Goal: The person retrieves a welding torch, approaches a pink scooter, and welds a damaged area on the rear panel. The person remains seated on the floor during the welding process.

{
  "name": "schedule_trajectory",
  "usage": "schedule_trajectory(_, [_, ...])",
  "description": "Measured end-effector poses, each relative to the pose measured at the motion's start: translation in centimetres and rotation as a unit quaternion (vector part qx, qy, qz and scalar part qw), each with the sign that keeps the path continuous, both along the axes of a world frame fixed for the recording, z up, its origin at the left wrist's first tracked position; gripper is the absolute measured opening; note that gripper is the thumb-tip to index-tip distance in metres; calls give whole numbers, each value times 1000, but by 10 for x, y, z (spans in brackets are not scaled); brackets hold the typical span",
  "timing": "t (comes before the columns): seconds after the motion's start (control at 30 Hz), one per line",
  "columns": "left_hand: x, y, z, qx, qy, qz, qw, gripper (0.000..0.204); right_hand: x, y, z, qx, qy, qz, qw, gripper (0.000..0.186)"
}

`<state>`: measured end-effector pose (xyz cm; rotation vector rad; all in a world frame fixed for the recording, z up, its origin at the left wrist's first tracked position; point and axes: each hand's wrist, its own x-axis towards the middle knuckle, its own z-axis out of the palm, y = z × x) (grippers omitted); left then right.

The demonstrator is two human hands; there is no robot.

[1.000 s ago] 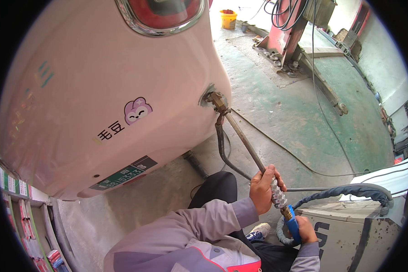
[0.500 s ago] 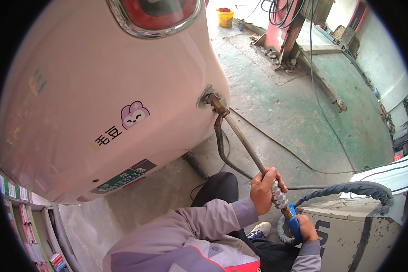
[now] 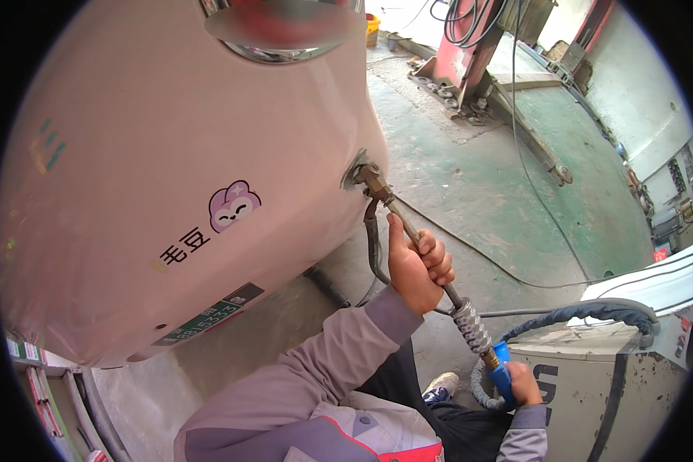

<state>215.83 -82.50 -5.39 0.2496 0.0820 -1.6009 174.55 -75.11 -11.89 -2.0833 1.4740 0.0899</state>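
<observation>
A dent puller with a long metal rod (image 3: 454, 296) runs from the lower right up to the pink car body (image 3: 285, 138). Its brass-coloured head (image 3: 373, 181) meets a bare grey patch (image 3: 352, 173) on the corner of the panel. My left hand (image 3: 417, 266) is closed round the rod just below that head, thumb pointing up along it. Farther down sits a ribbed silver sliding weight (image 3: 472, 327), untouched by either hand. At the lower end my right hand (image 3: 525, 383) grips the blue handle (image 3: 500, 375). A black cable (image 3: 374, 246) hangs from the head.
A beige machine (image 3: 577, 400) with a thick sleeved hose (image 3: 577, 316) stands at the right. The red lift post (image 3: 466, 54) and its arm (image 3: 531, 135) are beyond. A thin cable (image 3: 470, 258) crosses the floor. Shelving (image 3: 54, 400) lies at lower left.
My left hand has left the ribbed weight and moved up the rod, close to the head. My right hand stays on the blue handle. The view has shifted slightly.
</observation>
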Motion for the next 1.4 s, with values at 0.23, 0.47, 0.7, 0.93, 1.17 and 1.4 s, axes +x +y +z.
schedule_trajectory(0.23, [-12,1,-9,-40,25,-32,998,74,-16,9,-1,-18,6,-10,1000,23])
schedule_trajectory(0.47, [-29,8,-3,51,-118,84,988,50,-16,-5,-24,51,-73,-94,992,37])
schedule_trajectory(0.7, [-32,5,-6,61,-116,87,987,45,-6,-22,-20,135,-119,-213,960,47])
schedule_trajectory(0.93, [-26,3,-7,70,-120,109,984,43,-2,-32,-25,122,-122,-169,970,47])
schedule_trajectory(1.17, [-24,4,-5,66,-120,112,984,43,-1,-37,-21,89,-105,-110,984,46])
schedule_trajectory(1.4, [-24,4,-5,61,-117,109,985,43,3,-38,-10,52,-78,-67,993,46])
